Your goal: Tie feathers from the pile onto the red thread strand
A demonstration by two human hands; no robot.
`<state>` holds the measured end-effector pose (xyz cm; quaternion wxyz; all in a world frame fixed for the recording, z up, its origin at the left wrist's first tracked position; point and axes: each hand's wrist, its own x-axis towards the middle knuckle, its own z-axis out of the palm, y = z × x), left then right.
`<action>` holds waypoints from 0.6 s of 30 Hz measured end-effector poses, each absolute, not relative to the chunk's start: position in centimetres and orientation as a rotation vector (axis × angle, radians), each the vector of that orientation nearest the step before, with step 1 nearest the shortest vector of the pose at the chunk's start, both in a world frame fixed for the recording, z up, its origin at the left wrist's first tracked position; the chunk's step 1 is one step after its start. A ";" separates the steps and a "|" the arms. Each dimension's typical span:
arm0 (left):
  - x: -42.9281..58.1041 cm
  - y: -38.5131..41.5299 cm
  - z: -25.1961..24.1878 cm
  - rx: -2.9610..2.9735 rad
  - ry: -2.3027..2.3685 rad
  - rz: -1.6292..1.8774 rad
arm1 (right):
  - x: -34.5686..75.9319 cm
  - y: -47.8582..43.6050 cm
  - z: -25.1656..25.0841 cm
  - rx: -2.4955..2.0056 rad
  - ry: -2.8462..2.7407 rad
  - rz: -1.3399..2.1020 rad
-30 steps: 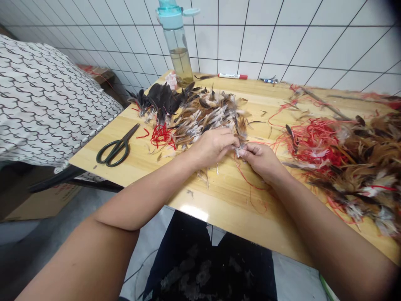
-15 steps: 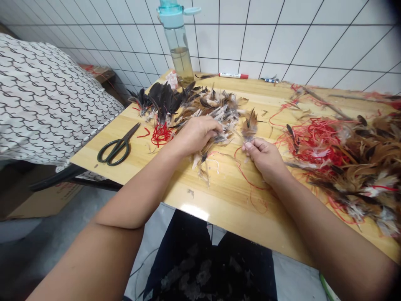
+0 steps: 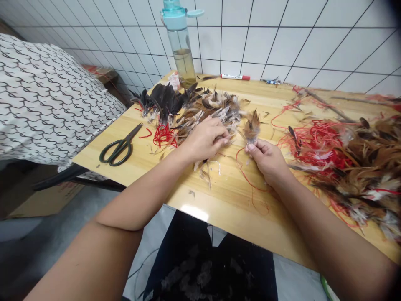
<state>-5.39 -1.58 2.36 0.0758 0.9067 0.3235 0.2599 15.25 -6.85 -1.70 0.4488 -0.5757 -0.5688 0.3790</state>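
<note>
Between the thumb and fingers of my right hand [image 3: 266, 156] is the base of a small brown feather bunch [image 3: 252, 127], its tips pointing up and away from me. My left hand [image 3: 209, 139] is closed at the near edge of a pile of brown and grey-white feathers [image 3: 216, 104]; whatever its fingertips pinch is too small to make out. A thin red thread [image 3: 246, 175] lies on the table beside my right hand. Black feathers [image 3: 166, 100] and a small tangle of red string [image 3: 163, 136] lie beyond and left of my left hand.
Black-handled scissors [image 3: 120, 146] lie on the wooden table [image 3: 175, 188] at left. A water bottle [image 3: 183, 54] and a red-capped marker [image 3: 234, 77] stand and lie near the tiled wall. At right are a red string tangle [image 3: 326, 142] and a large brown feather heap [image 3: 372, 154].
My left hand has moved slightly right and toward me, off the middle of the feather pile, toward my right hand. The right hand keeps its hold on the feather bunch.
</note>
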 end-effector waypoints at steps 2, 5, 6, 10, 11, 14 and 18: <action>-5.1 -1.4 1.6 2.723 1.013 0.706 | 15.2 -6.9 -1.6 -1.426 -1.396 0.938; -4.7 -1.4 0.8 2.728 1.081 0.635 | 15.2 -7.0 -1.4 -1.428 -1.376 0.951; -4.5 -1.4 0.7 2.736 1.100 0.617 | 15.2 -7.0 -1.4 -1.427 -1.370 0.956; -3.6 -1.7 0.2 2.796 1.191 0.565 | 15.1 -7.0 -1.5 -1.423 -1.364 0.942; -3.3 -1.8 0.2 2.803 1.215 0.559 | 15.1 -7.0 -1.5 -1.425 -1.366 0.934; -2.9 -1.6 -0.2 2.813 1.237 0.558 | 15.1 -7.1 -1.5 -1.439 -1.368 0.914; -2.9 -1.3 -0.4 2.829 1.143 0.705 | 15.0 -7.2 -1.4 -1.461 -1.354 0.902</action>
